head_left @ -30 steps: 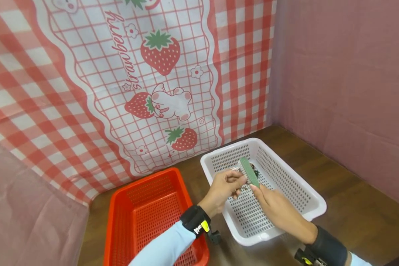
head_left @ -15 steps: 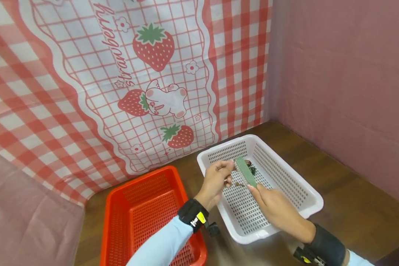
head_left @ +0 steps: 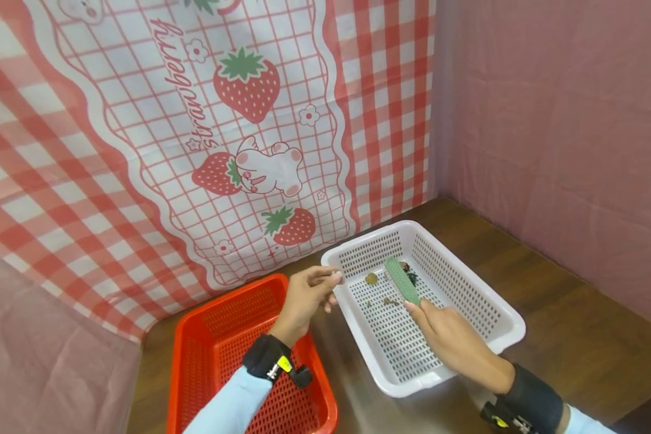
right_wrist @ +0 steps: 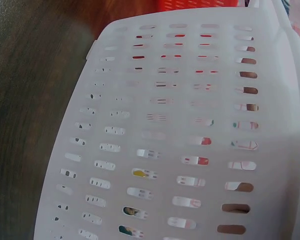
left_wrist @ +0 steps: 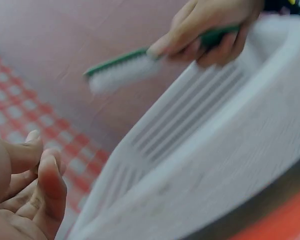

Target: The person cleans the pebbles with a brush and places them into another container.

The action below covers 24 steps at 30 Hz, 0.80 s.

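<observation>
Right hand [head_left: 452, 337] curled around the handle of a green brush [head_left: 402, 282], the brush head extending beyond the thumb over the white basket [head_left: 407, 346]. Left hand [head_left: 306, 295] near that basket's left rim, thumb and fingertips drawn together; whether they pinch anything cannot be told. Below the left wrist, the red basket [head_left: 180, 361]. On the white basket's floor: a yellow lump [head_left: 371, 278], a small brown piece [head_left: 392, 301] and, partly hidden behind the brush, dark pieces [head_left: 411, 277]. Beyond, a strawberry-print cloth [head_left: 249, 90]. The left wrist view reveals white bristles; the right wrist view, the slotted outer wall, yellow showing through one slot.
</observation>
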{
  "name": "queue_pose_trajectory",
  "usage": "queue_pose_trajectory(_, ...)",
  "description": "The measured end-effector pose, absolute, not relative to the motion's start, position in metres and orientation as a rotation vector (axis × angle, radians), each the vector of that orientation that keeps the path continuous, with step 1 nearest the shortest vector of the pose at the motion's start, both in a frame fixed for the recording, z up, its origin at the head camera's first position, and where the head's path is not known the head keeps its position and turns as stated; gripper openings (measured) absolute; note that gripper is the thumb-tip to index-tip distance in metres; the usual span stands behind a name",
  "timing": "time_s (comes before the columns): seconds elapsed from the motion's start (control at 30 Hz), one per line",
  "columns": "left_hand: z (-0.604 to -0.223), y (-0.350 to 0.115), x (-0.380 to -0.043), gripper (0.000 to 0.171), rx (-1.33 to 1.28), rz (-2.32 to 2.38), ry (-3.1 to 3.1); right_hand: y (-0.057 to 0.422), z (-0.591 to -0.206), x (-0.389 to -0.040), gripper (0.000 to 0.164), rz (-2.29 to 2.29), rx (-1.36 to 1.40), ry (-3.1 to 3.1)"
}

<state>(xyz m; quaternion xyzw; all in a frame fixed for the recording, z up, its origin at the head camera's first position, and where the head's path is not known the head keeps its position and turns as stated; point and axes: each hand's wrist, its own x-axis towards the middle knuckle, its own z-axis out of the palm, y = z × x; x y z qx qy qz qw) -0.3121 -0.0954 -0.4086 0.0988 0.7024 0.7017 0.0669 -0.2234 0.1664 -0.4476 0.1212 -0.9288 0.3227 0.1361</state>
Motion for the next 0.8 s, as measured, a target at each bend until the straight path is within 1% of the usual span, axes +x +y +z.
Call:
queue_pose_trajectory(0.17,-0.4,-0.141,-0.313,0.036,0.156,2.041,2.294,0.165,-0.447,-0.223,0.035,0.921,0.363,-2.684)
queue_pose_trajectory(0.33,-0.413,-0.174,-0.313,0.041,0.047,1.993,2.353,0.166,-0.448,-0.222,0.036,0.974,0.343,-2.691)
queue_pose_trajectory(0.53,-0.425,-0.191,-0.318,0.04,-0.029,1.855,2.526,0.168,-0.448,-0.223,0.037,0.982,0.331,-2.693)
queue_pose_trajectory(0.8,-0.433,-0.204,-0.318,0.03,-0.077,1.635,2.808,0.166,-0.447,-0.221,0.039,0.981,0.336,-2.7)
